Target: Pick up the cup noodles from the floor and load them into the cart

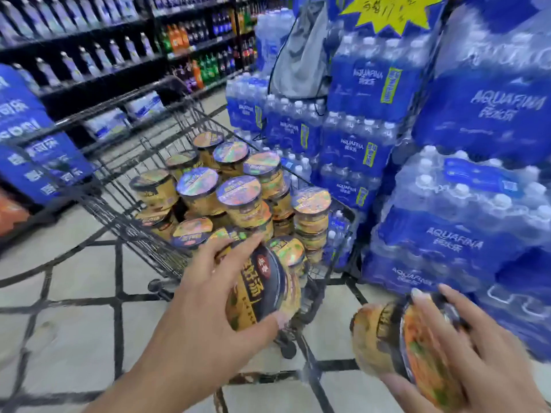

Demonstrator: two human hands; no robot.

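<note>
The left hand [208, 281] is gripping one cup [262, 287] at the cart's [125, 222] near end; the right hand [465, 353] is clutching another cup [387, 338], lower right. Loading step: next, each needs a free gap among the stacked cups [238, 198].

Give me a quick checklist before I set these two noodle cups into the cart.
1. Left hand grip on its cup: ok, fingers wrap the side.
2. Right hand grip on its cup: ok, held tilted, lid toward the palm.
3. Cart within reach: ok, its near end is just ahead of the left hand.
4. Room for more: ok, a low gap shows among the stacked cups.
5. Stack stability: cannot tell.
6. Water packs apart from the right hand: ok.
</note>
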